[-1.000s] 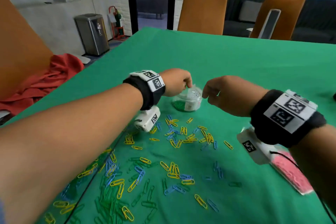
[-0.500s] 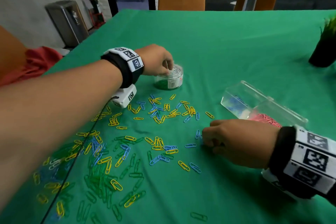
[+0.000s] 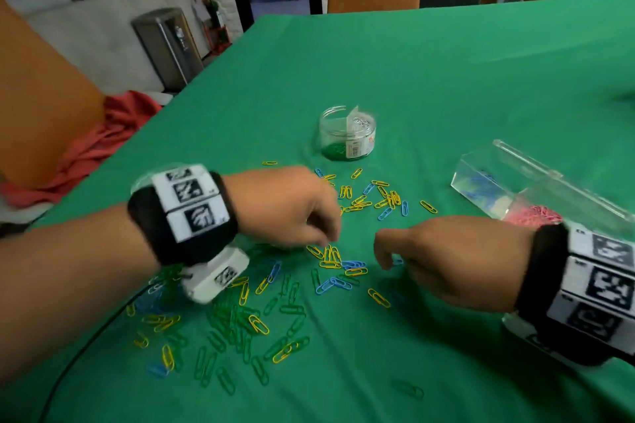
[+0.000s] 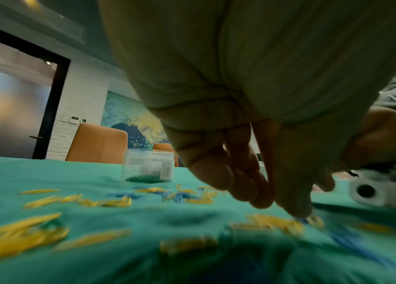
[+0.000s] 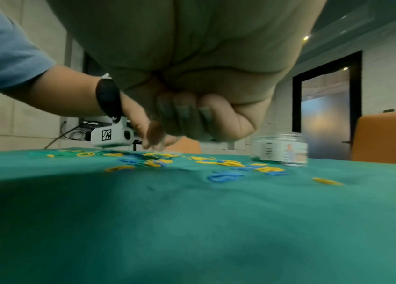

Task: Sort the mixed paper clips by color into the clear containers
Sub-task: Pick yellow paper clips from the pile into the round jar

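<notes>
Green clips point(image 3: 335, 150) jarred upper centre; most clips point(image 3: 240, 316) unsorted lower left; left hand point(image 3: 288, 206) loose, right hand point(image 3: 443, 251) curled, hold unclear

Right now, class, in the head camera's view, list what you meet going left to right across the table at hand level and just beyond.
Left hand → round clear jar holding green clips → right hand → clear rectangular box holding blue and pink clips.
</notes>
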`<state>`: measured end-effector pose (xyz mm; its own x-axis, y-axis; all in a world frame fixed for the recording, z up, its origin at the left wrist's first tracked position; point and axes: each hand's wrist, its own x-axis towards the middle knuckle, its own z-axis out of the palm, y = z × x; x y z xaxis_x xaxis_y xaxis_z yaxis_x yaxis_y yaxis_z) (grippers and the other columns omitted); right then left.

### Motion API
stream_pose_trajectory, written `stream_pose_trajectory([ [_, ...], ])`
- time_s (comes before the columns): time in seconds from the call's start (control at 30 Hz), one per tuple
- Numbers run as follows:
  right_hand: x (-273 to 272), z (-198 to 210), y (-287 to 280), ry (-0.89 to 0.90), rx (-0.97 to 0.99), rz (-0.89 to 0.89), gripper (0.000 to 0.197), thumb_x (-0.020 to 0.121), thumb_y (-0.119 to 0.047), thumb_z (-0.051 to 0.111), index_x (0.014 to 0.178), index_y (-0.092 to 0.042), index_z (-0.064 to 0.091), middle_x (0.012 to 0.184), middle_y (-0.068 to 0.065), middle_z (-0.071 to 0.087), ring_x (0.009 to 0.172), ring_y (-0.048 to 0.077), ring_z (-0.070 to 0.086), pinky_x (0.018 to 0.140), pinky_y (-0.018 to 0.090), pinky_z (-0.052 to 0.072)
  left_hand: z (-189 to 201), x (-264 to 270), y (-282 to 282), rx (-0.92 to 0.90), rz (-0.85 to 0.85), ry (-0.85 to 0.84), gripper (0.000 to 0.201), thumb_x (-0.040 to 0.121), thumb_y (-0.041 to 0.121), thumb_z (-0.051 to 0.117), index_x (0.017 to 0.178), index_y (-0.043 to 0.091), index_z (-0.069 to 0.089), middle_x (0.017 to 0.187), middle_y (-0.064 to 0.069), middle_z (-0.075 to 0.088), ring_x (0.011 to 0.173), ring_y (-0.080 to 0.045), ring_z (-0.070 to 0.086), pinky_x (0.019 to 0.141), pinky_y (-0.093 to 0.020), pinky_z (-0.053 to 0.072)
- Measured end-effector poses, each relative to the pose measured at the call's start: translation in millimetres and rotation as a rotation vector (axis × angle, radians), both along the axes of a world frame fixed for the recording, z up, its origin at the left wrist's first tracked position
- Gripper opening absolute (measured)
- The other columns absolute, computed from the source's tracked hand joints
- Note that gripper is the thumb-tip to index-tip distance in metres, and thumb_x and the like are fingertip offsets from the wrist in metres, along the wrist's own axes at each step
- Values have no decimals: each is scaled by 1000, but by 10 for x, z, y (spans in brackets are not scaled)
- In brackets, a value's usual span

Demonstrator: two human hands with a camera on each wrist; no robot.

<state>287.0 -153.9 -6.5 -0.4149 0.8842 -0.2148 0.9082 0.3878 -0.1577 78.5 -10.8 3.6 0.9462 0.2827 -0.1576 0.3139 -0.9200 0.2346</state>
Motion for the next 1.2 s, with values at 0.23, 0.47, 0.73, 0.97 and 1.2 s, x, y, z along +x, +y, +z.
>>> stream_pose_trajectory([
  [0.23, -378, -129, 330, -14, -11, 89, 23, 89, -43, 55, 111, -40, 48, 94, -3, 65, 86, 25, 61, 75, 39, 53, -136, -293, -426, 183, 84, 204, 22, 90, 42, 63, 112, 39, 66, 108, 13, 60, 101, -11, 60, 81, -35, 51],
  [0.47, -402, -158, 366, -7, -42, 13, 26, 85, -38, 66, 108, -35, 54, 81, -11, 54, 76, 16, 49, 67, 28, 42, -143, -307, -528, 174, 108, 168, 16, 89, 37, 62, 105, 37, 65, 104, 12, 57, 97, -12, 58, 76, -32, 50],
  [0.73, -306, -120, 332, 285, 4, -17, 22, 86, -13, 54, 79, -28, 40, 63, -9, 44, 54, 9, 35, 55, 26, 32, 2, -587, -431, -96, 408, -184, 18, 79, 14, 67, 83, 28, 57, 77, 10, 60, 72, -11, 57, 70, -37, 51],
  [0.97, -161, -12, 93, 776, -513, -185, 31, 79, -7, 38, 102, -9, 59, 68, 1, 58, 49, 12, 38, 45, 22, 34, -13, -723, -650, -277, 507, 139, 22, 90, 18, 49, 96, 25, 68, 86, 2, 67, 78, -15, 61, 76, -35, 53],
  [1.2, -334, 1, -463, 63, -258, -30, 37, 84, -64, 54, 84, -27, 52, 76, -9, 58, 65, 6, 52, 64, 30, 46, -98, -604, -754, 144, 428, 264, 56, 77, 65, 69, 123, 34, 59, 112, 10, 60, 109, -16, 58, 92, -33, 49],
])
